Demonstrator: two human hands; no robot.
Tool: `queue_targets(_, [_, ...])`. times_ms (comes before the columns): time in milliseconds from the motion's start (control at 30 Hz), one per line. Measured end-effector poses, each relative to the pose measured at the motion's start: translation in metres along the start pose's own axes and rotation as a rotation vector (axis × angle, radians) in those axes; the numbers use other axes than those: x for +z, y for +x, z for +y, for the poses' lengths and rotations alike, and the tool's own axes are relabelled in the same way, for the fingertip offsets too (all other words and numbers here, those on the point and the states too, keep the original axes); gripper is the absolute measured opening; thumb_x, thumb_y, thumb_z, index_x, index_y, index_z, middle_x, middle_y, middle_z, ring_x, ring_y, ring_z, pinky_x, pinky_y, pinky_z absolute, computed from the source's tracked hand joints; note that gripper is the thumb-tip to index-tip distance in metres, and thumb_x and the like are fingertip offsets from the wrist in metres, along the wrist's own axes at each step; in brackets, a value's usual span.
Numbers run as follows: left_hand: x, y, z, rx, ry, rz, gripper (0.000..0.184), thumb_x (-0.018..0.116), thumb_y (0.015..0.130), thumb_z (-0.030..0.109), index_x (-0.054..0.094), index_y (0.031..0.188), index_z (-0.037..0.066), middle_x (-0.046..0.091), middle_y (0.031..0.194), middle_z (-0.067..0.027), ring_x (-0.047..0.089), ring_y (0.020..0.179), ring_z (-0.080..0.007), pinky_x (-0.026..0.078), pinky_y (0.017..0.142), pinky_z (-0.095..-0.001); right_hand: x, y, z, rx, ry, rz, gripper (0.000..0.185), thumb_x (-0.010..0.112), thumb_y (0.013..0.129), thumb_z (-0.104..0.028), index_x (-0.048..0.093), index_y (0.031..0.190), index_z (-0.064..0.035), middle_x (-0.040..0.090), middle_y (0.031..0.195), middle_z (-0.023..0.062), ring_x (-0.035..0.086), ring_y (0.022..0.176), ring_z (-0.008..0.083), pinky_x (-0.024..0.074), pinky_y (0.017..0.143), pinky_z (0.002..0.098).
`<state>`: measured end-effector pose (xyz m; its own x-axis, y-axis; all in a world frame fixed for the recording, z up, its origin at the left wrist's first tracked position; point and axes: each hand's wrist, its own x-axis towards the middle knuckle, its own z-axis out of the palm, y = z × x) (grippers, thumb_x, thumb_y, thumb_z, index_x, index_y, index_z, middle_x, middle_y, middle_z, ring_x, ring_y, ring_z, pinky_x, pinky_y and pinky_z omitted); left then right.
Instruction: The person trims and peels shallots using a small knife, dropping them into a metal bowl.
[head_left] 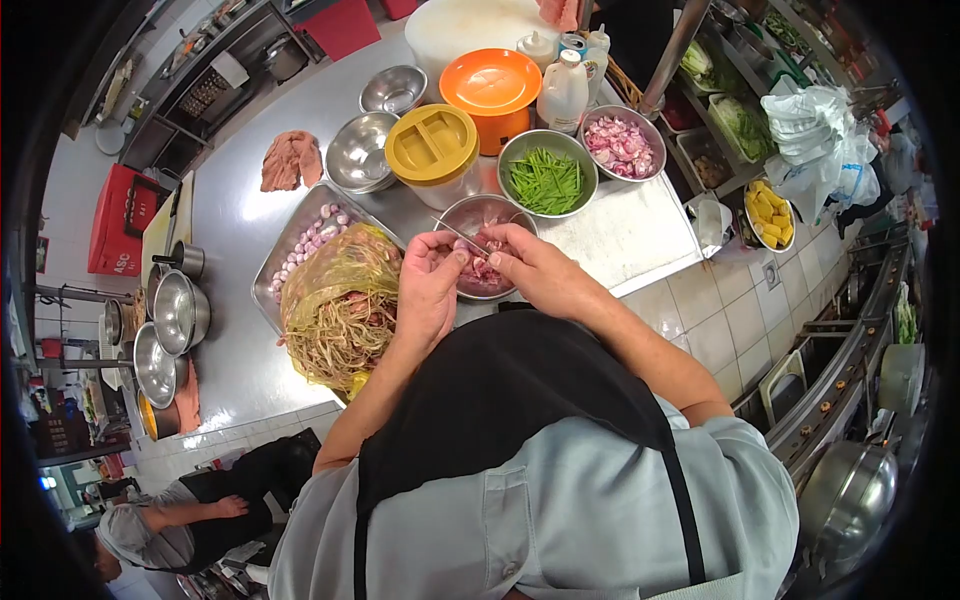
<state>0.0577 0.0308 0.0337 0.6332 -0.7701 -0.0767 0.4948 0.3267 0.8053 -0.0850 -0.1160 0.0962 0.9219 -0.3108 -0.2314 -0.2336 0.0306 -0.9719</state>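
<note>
Over a steel bowl [478, 208] of reddish pieces and peelings, both my hands are close together. My right hand [537, 265] is closed on a small knife [457, 233], its thin blade pointing up and left. Pinched in my left hand [430, 275] is what looks like a small shallot [461, 246], mostly covered by the fingers. Beside my left wrist lies a yellow mesh bag [340, 275] full of dry stalks. It rests on a metal tray [268, 265] with several peeled shallots [318, 228].
Behind my hands stand a bowl of green pieces [546, 180], a bowl of sliced shallots [620, 147], a yellow-lidded tub [432, 145] and an orange plate [490, 82]. A cloth [292, 160] lies on the steel table [235, 300]. Another person [190, 515] is at lower left.
</note>
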Motion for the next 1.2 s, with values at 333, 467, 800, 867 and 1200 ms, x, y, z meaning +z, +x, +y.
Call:
queue_targets(333, [0.006, -0.005, 0.001, 0.067, 0.026, 0.005, 0.029, 0.072, 0.097, -0.004, 0.054, 0.119, 0.002, 0.068, 0.113, -0.0113, 0.067, 0.105, -0.0163, 0.056, 0.095, -0.0305, 0.007, 0.007, 0.012, -0.167, -0.087, -0.055, 0.041, 0.053, 0.109, -0.009, 0.052, 0.149, -0.0015, 0.064, 0.124, 0.0095, 0.061, 0.112, 0.0158, 0.0505, 0.098, 0.0324])
queue_targets(467, [0.008, -0.006, 0.004, 0.037, -0.050, -0.044, 0.024, 0.067, 0.099, -0.004, 0.054, 0.119, 0.001, 0.069, 0.111, -0.0125, 0.069, 0.104, -0.0188, 0.057, 0.097, -0.0352, 0.007, 0.008, 0.017, -0.122, -0.016, -0.029, 0.039, 0.053, 0.110, -0.011, 0.054, 0.149, -0.0059, 0.065, 0.109, 0.0043, 0.058, 0.083, 0.0078, 0.0488, 0.072, 0.0247])
queue_targets(800, [0.004, 0.000, 0.000, -0.050, -0.189, 0.009, 0.022, 0.061, 0.101, -0.003, 0.055, 0.121, 0.002, 0.069, 0.113, -0.0141, 0.069, 0.107, -0.0242, 0.056, 0.099, -0.0399, 0.005, 0.006, 0.004, 0.033, 0.252, -0.061, 0.041, 0.052, 0.109, -0.013, 0.054, 0.150, -0.0069, 0.066, 0.105, 0.0065, 0.063, 0.087, 0.0104, 0.0530, 0.074, 0.0267])
queue_targets(867, [0.004, 0.002, -0.001, -0.024, -0.181, 0.023, 0.023, 0.062, 0.101, -0.004, 0.055, 0.122, 0.002, 0.068, 0.112, -0.0134, 0.069, 0.106, -0.0240, 0.057, 0.098, -0.0394, 0.007, 0.009, 0.011, -0.061, 0.223, -0.064, 0.042, 0.053, 0.109, -0.010, 0.053, 0.150, -0.0048, 0.067, 0.117, 0.0102, 0.065, 0.104, 0.0134, 0.0545, 0.090, 0.0300])
queue_targets(1200, [0.001, -0.003, 0.003, -0.094, -0.259, -0.027, 0.023, 0.060, 0.102, -0.001, 0.056, 0.124, 0.001, 0.070, 0.110, -0.0134, 0.069, 0.103, -0.0232, 0.057, 0.097, -0.0402, -0.005, 0.003, -0.004, 0.223, 0.312, -0.103, 0.042, 0.052, 0.110, -0.014, 0.053, 0.151, -0.0056, 0.066, 0.107, 0.0060, 0.063, 0.093, 0.0104, 0.0525, 0.078, 0.0256])
